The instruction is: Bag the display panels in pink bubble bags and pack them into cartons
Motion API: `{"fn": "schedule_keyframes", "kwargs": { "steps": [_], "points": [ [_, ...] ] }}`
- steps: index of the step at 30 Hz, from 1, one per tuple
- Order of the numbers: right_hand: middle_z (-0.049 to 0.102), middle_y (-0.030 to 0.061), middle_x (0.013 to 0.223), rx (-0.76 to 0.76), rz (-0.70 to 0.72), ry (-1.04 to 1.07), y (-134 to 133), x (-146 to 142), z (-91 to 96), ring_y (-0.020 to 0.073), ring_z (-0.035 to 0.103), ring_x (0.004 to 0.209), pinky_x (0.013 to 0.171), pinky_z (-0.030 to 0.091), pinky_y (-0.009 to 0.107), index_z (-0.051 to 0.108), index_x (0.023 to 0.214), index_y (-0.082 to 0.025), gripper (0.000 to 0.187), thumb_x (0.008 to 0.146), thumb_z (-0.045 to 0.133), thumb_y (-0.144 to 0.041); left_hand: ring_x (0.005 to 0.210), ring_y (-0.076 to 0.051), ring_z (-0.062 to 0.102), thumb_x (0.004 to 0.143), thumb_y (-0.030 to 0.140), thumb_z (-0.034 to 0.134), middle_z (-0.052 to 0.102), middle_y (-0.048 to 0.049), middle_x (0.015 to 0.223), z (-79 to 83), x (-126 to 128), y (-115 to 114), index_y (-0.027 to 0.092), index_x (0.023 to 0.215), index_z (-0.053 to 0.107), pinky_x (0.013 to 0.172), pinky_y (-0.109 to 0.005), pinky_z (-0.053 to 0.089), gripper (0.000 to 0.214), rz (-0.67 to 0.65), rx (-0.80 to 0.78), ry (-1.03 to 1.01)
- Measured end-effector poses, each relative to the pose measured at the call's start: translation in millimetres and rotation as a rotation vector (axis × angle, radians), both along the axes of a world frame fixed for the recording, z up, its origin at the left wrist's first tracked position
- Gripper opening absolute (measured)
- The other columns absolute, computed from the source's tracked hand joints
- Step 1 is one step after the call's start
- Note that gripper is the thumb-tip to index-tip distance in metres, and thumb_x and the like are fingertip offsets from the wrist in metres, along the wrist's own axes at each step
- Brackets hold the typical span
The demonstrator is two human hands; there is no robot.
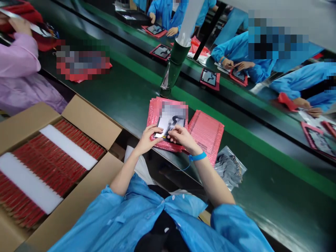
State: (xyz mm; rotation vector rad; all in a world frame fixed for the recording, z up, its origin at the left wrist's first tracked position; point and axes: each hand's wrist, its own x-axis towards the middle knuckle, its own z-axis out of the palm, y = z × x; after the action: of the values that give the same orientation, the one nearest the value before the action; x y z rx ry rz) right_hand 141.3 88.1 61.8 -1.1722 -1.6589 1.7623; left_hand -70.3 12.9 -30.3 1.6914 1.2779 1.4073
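Note:
A flat display panel (165,121) with a grey face and dark edges lies on a stack of pink bubble-wrap pouches (153,113) in front of me. A dark, curved flex cable (178,120) runs across its face. My left hand (149,137) holds the panel's lower left corner, thumb and fingers closed about the edge. At the panel's lower edge, by the cable's end, the fingers of my right hand (180,137) are pinched together. Whatever sits between them is too small to make out. A blue wrist strap (197,156) circles my right wrist.
More pink pouches (207,131) lie at the right, beside a clear bag of dark flex cables (230,167). An open carton (91,122) packed with red-wrapped pieces stands at left. A green post (173,66) rises behind the stack. Co-workers handle panels across the green bench (273,182).

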Motion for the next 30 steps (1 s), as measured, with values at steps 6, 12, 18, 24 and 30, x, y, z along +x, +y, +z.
{"fn": "schedule_keyframes", "kwargs": {
  "steps": [6,12,18,24,30],
  "points": [
    [0.068,-0.0021,0.065,0.063,0.212,-0.207,13.6,-3.2,6.5,0.0086,0.054,0.046,0.042,0.034,0.021,0.06,0.081,-0.021,0.044,0.085,0.084,-0.057,0.153,-0.032,0.054,0.1,0.036,0.079,0.078,-0.0097,0.138,0.0,0.1,-1.3,0.027,0.122,0.076,0.131,-0.058,0.042,0.024,0.01,-0.015,0.013],
    [0.064,-0.0047,0.059,0.076,0.208,-0.256,15.0,-5.5,8.6,0.0075,0.049,0.041,0.042,0.034,0.021,0.058,0.082,-0.022,0.041,0.089,0.082,-0.054,0.154,-0.032,0.053,0.099,0.035,0.08,0.078,-0.0089,0.139,-1.5,-0.1,-1.8,0.028,0.124,0.076,0.132,-0.058,0.041,0.026,0.013,-0.017,0.013],
    [0.064,-0.0046,0.06,0.085,0.243,-0.243,14.6,-5.0,9.6,0.0082,0.05,0.041,0.043,0.034,0.021,0.057,0.081,-0.022,0.042,0.09,0.08,-0.056,0.154,-0.032,0.052,0.099,0.033,0.081,0.078,-0.0081,0.139,-2.2,0.2,-1.7,0.027,0.124,0.075,0.132,-0.058,0.041,0.026,0.009,-0.014,-0.005],
    [0.063,-0.0054,0.06,0.109,0.269,-0.24,16.4,-3.2,8.9,0.0088,0.051,0.043,0.045,0.035,0.022,0.056,0.082,-0.023,0.042,0.091,0.079,-0.057,0.153,-0.032,0.053,0.099,0.034,0.079,0.078,-0.0087,0.139,1.8,1.3,-2.3,0.027,0.122,0.075,0.132,-0.058,0.042,0.024,0.015,-0.03,-0.007],
    [0.064,-0.0042,0.061,0.156,0.284,-0.308,13.6,-5.8,10.7,0.0111,0.053,0.044,0.048,0.036,0.024,0.06,0.085,-0.022,0.034,0.095,0.074,-0.051,0.153,-0.032,0.053,0.1,0.037,0.08,0.078,-0.0093,0.138,0.9,0.9,-3.9,0.027,0.123,0.075,0.132,-0.057,0.04,0.026,0.01,-0.017,-0.008]
  ]
}}
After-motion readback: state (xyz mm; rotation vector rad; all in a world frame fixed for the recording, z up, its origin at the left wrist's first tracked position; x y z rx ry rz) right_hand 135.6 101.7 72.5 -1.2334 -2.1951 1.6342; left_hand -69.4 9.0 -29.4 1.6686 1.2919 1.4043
